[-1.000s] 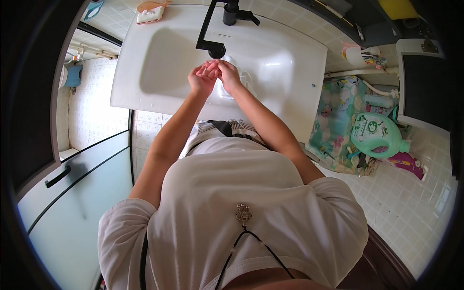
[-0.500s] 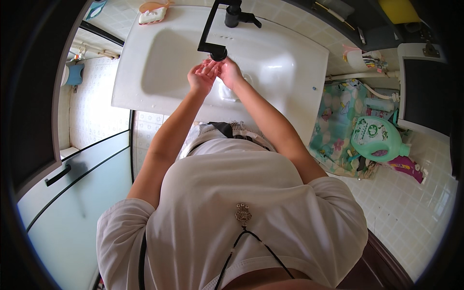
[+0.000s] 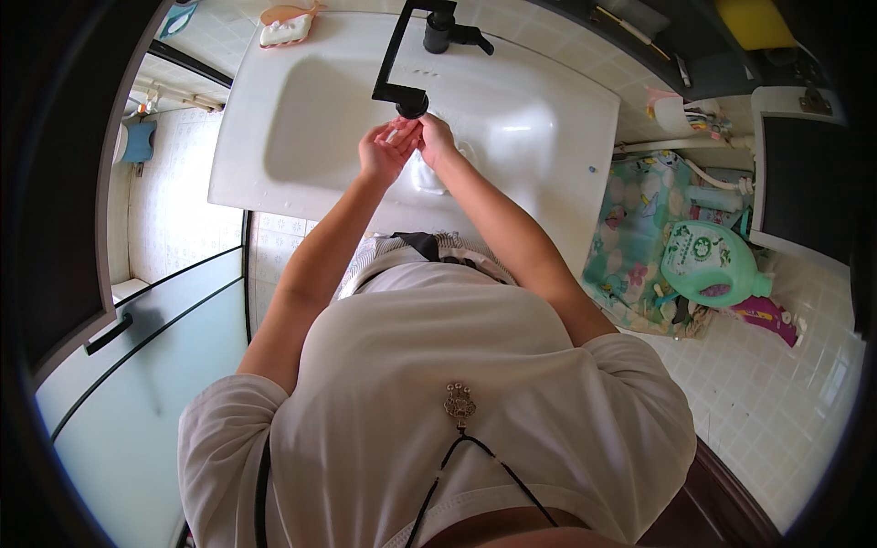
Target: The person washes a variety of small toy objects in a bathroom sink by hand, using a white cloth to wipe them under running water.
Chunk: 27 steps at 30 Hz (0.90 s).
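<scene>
Beneath the spout of a black faucet [image 3: 412, 103], my two hands meet over a white sink [image 3: 311, 128]. My left hand [image 3: 387, 153] is open, palm up, with its fingers pointing toward the spout. Against those fingers rests my right hand [image 3: 437, 137], open and holding nothing visible; its fingertips are partly hidden near the spout. A white, soft-looking heap [image 3: 427, 175], cloth or foam, lies in the basin below my right wrist. I cannot tell whether water is running.
At the sink's far left corner sits a white soap bar [image 3: 285, 32] on an orange dish. A green detergent jug [image 3: 711, 263] stands to the right beside a patterned plastic bag [image 3: 630, 228]. A frosted glass door [image 3: 155, 356] is on the left.
My hands have drawn slightly back from the spout. The left palm is turned up with its fingers more spread, and the right hand lies against its fingers.
</scene>
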Each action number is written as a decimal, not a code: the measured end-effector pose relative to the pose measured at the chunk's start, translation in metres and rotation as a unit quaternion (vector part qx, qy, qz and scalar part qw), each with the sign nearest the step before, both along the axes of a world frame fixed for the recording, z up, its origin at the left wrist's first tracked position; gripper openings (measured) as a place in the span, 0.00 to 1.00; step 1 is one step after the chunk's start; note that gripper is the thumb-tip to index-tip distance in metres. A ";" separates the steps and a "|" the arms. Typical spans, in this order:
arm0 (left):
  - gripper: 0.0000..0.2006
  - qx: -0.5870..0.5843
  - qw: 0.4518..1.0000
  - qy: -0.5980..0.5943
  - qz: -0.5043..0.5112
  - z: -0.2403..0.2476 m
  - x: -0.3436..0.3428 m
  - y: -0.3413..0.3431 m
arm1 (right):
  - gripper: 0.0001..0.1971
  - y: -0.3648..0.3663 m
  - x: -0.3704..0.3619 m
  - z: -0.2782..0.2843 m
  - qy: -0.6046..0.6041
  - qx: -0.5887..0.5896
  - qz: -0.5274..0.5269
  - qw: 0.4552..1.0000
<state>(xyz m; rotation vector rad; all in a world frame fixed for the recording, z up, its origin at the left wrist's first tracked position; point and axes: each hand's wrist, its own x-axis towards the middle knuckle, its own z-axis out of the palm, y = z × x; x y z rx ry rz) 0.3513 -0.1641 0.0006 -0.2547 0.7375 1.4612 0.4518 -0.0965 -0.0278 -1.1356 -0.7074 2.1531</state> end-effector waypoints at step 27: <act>0.17 0.127 0.971 0.111 -0.172 -0.032 0.004 0.004 | 0.08 -0.013 0.020 0.014 0.288 -0.156 -0.001 0.945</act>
